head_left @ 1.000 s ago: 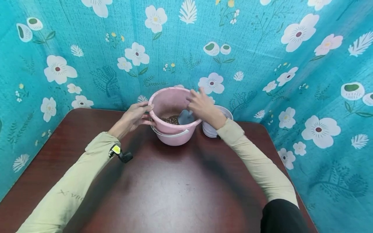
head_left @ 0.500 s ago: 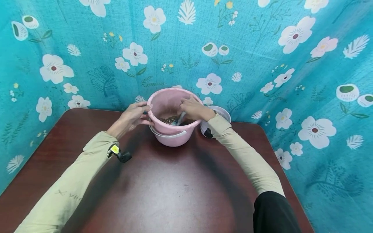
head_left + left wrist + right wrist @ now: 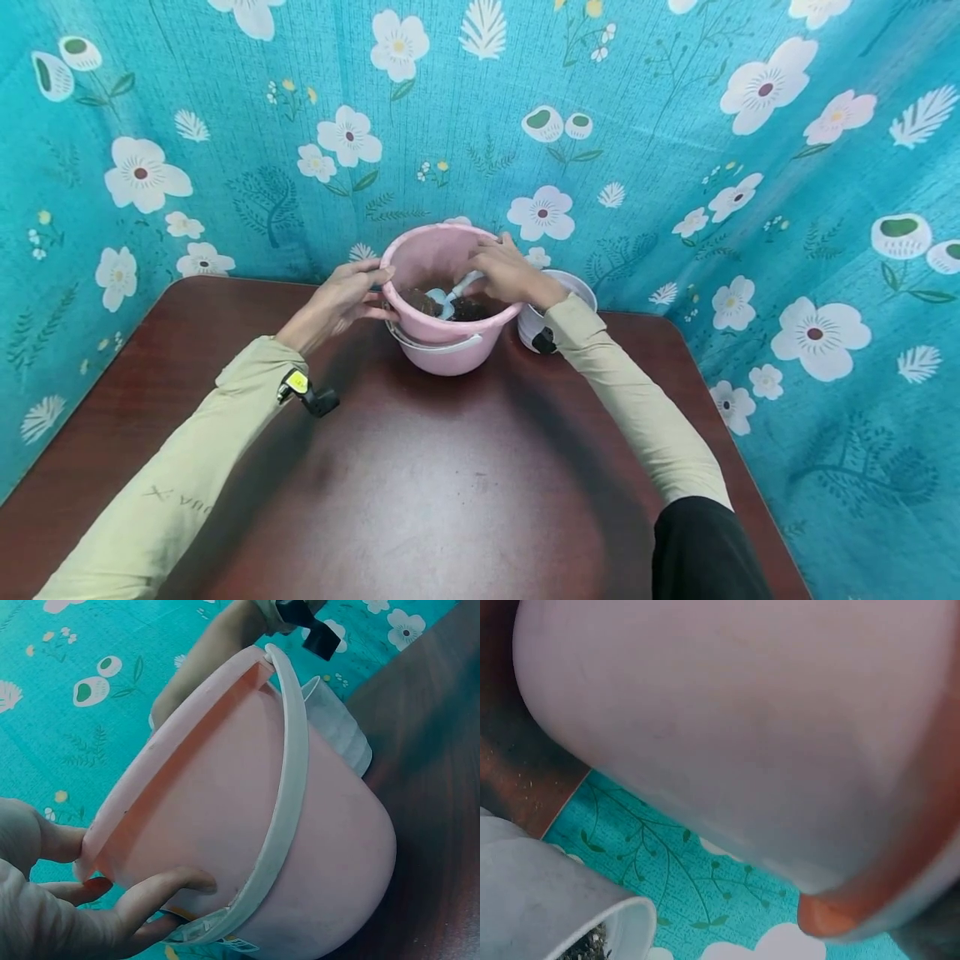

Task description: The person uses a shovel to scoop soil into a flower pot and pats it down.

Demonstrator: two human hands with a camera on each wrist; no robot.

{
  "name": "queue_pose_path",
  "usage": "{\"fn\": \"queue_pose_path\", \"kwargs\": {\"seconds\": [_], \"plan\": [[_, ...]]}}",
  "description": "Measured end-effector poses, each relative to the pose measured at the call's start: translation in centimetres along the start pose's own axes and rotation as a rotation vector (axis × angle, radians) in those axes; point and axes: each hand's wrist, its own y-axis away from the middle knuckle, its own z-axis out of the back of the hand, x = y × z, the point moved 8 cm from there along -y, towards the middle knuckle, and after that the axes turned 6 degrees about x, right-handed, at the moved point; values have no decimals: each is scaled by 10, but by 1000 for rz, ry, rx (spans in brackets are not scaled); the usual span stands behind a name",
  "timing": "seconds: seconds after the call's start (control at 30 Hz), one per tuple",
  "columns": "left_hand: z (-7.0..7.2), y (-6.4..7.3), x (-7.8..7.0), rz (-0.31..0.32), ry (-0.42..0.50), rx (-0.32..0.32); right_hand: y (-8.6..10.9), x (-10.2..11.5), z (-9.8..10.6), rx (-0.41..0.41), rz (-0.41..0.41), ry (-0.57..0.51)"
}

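A pink bucket (image 3: 450,362) stands near the back of the table with dark soil (image 3: 471,312) inside. My left hand (image 3: 339,302) holds its left rim, thumb on top and fingers spread below against the outer wall, as the left wrist view also shows. Over the right side of the rim, my right hand (image 3: 510,271) grips a small light-blue trowel (image 3: 441,300) by its pale handle. The trowel's blade points left and down at the soil. In the right wrist view the bucket wall hides the hand and trowel. The bucket's white carrying handle (image 3: 292,780) hangs down along the outside.
A white pot (image 3: 581,289) stands just right of the bucket, partly behind my right wrist; dark soil (image 3: 589,946) shows in its mouth. A flowered blue curtain (image 3: 450,108) hangs close behind the dark red-brown table (image 3: 420,500). A few crumbs lie on the tabletop.
My right hand has come down from above the right rim into the bucket, then risen slightly, and the trowel has swung so its blade points left. My left hand has stayed on the rim.
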Motion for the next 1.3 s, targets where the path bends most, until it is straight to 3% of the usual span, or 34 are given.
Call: {"fn": "queue_pose_path", "kwargs": {"seconds": [0.23,0.4,0.8,1.03,1.3], "plan": [[-2,0,-1,-1,-4,1,10,-14,5,-22,-64,-40],[-1,2,-2,-5,10,-5,17,-17,13,-95,-59,-34],[0,1,1,-8,-5,-11,44,-39,25,-263,-133,-100],[1,0,3,3,-26,-30,62,-48,29,-321,-141,-102],[0,1,1,9,13,-13,86,-62,38,-350,-181,-88]]}}
